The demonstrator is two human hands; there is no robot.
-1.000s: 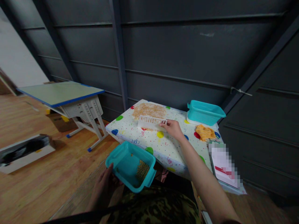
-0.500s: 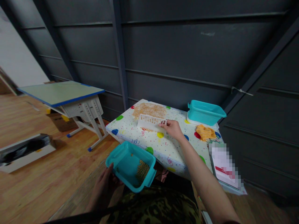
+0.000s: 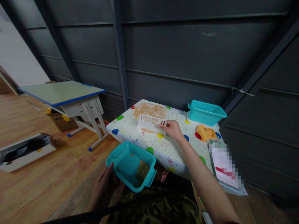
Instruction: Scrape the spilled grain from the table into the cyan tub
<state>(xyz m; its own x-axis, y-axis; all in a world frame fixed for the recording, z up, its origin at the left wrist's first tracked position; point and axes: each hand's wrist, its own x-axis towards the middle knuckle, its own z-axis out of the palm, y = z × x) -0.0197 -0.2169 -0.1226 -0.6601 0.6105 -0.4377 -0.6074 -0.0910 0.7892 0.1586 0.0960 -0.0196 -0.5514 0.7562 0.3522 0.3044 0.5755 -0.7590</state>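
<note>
While the right hand (image 3: 171, 128) is engaged at the middle of the worktop (image 3: 173, 143), the head view, the only one supplied, shows both hands occupied. The fingers of the right hand grasp the right end of a white slotted strip (image 3: 149, 125), which stands on its long edge against the patterned covering. Behind the strip lies a spread of loose yellow grain (image 3: 150, 109); a small quantity also shows along its near side. The left hand (image 3: 106, 180) grasps the left side of a teal tub (image 3: 127, 163), thumb over the rim; its other fingers are largely hidden. The tub is held below the worktop's near edge, with round beans (image 3: 143, 170) gathered at its right end.

At the right rear stands a second teal basin (image 3: 203, 118), with an orange cloth (image 3: 206, 133) lying in front of it.

In my judgement, the step in hand is working the grain with the strip's edge. The next move calls for a firm grip, the lower edge kept flat on the covering, and the tub held steady.

Compared with the frame one second earlier, the strip presents a slightly taller face, its lower edge marginally nearer the wearer. Both grasps and the tub's position are materially unchanged.
</note>
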